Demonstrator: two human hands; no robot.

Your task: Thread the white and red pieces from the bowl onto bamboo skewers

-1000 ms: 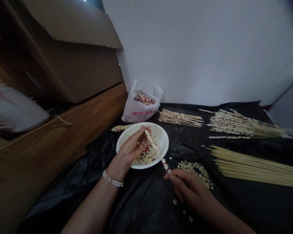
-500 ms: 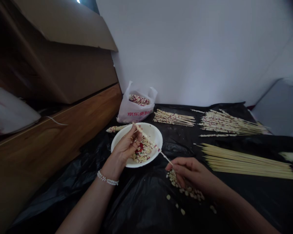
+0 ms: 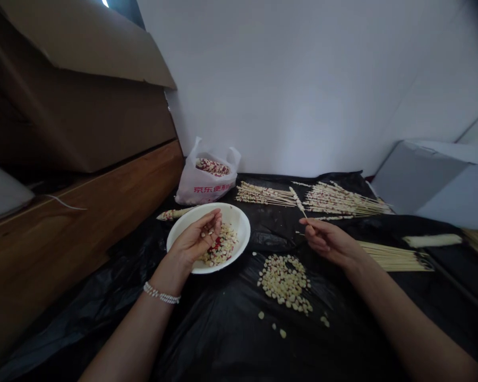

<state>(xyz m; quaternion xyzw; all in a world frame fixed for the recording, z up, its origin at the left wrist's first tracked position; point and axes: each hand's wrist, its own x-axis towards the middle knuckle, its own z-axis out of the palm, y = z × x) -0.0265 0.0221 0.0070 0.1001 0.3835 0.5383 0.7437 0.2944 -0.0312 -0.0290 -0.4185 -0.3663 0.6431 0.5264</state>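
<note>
My left hand (image 3: pixel 195 241) is curled over the white bowl (image 3: pixel 242 228), with a few pale corn kernels showing within its cupped fingers. Inside the bowl lie loose kernels (image 3: pixel 225 249), cream and dark red. Between the thumb and fingers of my right hand (image 3: pixel 326 239) is a thin skewer (image 3: pixel 297 199) threaded with kernels, tilted up and to the left. Its tip is clear of the left hand. Below the right hand a pile of kernels (image 3: pixel 284 281) lies on the black plastic sheet (image 3: pixel 223 329).
Behind the bowl stands a plastic bag (image 3: pixel 209 185) with corn cobs, and a cob (image 3: pixel 173 214) lies beside the bowl. Threaded skewers form two bunches, left (image 3: pixel 263 194) and right (image 3: pixel 334 199). Bare sticks (image 3: pixel 394 257) lie right. A cardboard box (image 3: pixel 115 116) stands left.
My right hand has moved up and away from the bowl with the threaded skewer, uncovering the kernel pile. My left hand has let go of the skewer's tip. The view has shifted right.
</note>
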